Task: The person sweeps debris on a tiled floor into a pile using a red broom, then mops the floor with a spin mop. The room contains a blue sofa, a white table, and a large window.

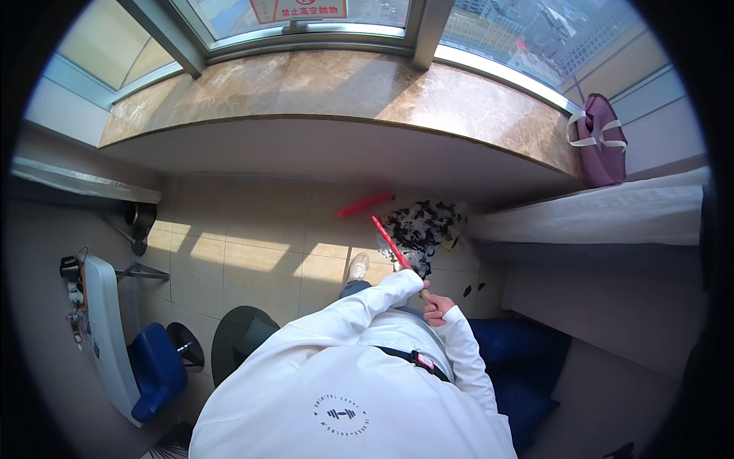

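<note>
A red broom handle [393,246] slants down and right toward my body. At its far end is a long red broom head [364,205], blurred, on the tiled floor. My right hand [438,310] is closed around the pale lower end of the handle. Just above it, my left hand [426,284] also grips the handle, mostly hidden by its white sleeve. To the right of the broom lies a heap of black and white scraps [424,229], close to the base of the window ledge wall. The handle passes over the heap's left edge.
A marble window ledge [287,86] runs across the front. A purple bag [602,143] stands at its right end. White-covered surface [573,221] juts in at right. At left are a white table [106,321], a blue stool [157,367] and a dark round object [241,338].
</note>
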